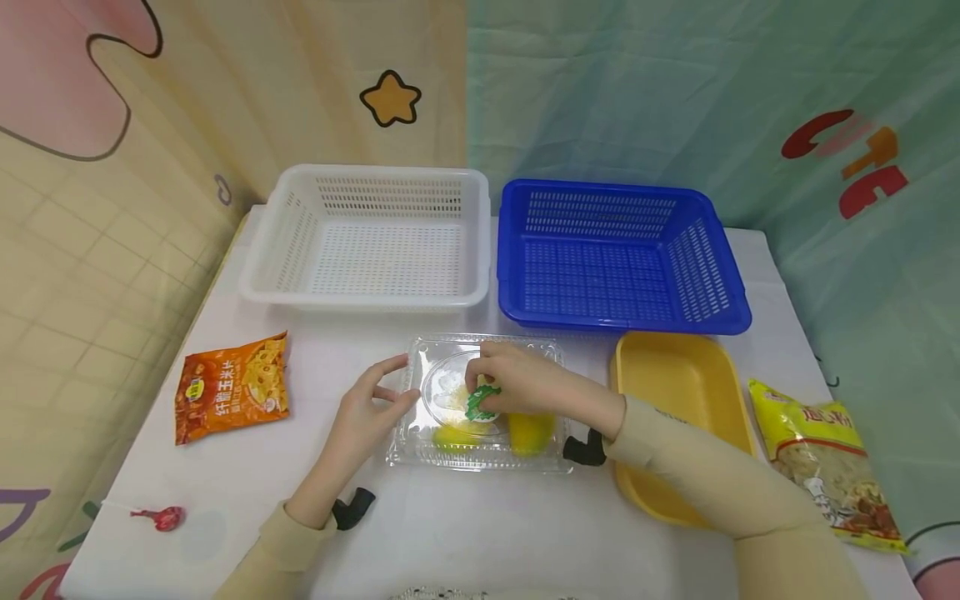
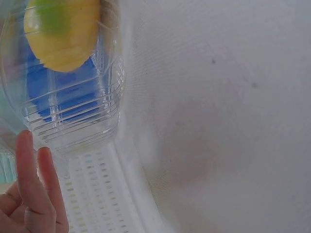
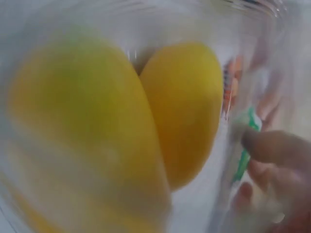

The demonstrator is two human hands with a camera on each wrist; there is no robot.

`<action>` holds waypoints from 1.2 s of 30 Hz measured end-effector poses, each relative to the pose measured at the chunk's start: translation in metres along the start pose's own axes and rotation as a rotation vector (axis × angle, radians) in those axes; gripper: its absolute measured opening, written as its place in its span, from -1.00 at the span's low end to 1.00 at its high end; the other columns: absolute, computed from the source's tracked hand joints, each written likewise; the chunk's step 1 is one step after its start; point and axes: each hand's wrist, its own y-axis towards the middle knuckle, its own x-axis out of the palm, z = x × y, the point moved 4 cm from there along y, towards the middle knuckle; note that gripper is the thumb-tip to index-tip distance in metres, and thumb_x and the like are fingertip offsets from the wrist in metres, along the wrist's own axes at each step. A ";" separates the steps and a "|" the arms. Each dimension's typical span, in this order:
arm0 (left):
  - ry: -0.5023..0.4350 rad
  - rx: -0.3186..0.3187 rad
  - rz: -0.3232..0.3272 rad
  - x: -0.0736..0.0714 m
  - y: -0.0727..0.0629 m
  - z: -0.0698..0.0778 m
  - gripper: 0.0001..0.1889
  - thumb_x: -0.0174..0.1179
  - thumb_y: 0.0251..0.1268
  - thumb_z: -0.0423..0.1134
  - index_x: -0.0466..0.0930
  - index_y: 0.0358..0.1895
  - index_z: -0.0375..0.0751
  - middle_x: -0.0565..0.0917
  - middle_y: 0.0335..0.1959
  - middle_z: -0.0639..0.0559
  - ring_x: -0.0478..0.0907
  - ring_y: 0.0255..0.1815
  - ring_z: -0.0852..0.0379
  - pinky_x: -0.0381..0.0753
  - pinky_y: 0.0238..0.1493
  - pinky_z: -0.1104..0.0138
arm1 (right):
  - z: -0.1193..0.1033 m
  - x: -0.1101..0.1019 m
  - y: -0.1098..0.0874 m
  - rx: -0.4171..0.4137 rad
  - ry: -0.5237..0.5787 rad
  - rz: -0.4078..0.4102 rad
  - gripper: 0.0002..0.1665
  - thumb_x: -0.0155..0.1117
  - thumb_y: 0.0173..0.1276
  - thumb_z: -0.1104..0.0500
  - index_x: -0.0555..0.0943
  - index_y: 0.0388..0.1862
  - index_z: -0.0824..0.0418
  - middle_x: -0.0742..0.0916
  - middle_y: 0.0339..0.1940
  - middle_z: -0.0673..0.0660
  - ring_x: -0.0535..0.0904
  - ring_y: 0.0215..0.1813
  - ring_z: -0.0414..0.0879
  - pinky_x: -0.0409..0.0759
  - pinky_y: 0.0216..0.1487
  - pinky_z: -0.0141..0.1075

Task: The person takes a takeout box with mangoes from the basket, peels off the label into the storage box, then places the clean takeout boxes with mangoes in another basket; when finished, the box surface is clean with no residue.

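On the table lies a clear plastic clamshell box (image 1: 426, 354), its lid down, with yellow mangoes inside. Through the plastic one mango (image 1: 531, 433) shows at the right and another (image 1: 456, 437) nearer the middle; two mangoes (image 3: 187, 114) fill much of the right wrist view. My right hand (image 1: 528, 379) is over the lid, pinching a green-and-white label (image 1: 480, 405) between thumb and fingers at its surface. At the box's left edge, my left hand (image 1: 369, 410) rests its thumb and fingertips against the plastic, fingers extended (image 2: 26, 165).
Behind the box stand a white basket (image 1: 367, 298) and a blue basket (image 1: 622, 321). To the right are a yellow tub (image 1: 675, 375) and a yellow food bag (image 1: 832, 458). Leftward lie an orange snack bag (image 1: 232, 387) and a red-wrapped lollipop (image 1: 168, 518).
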 end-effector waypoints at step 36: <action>0.012 0.022 0.004 0.000 0.000 -0.001 -0.40 0.28 0.32 -0.16 0.34 0.41 -0.02 0.49 0.34 -0.05 0.59 -0.05 -0.05 0.58 -0.35 0.38 | 0.005 -0.002 -0.016 -0.091 0.034 0.327 -0.93 0.42 0.22 0.23 0.74 -0.34 0.05 0.65 -0.34 -0.06 0.49 -0.17 -0.14 0.54 -0.10 -0.31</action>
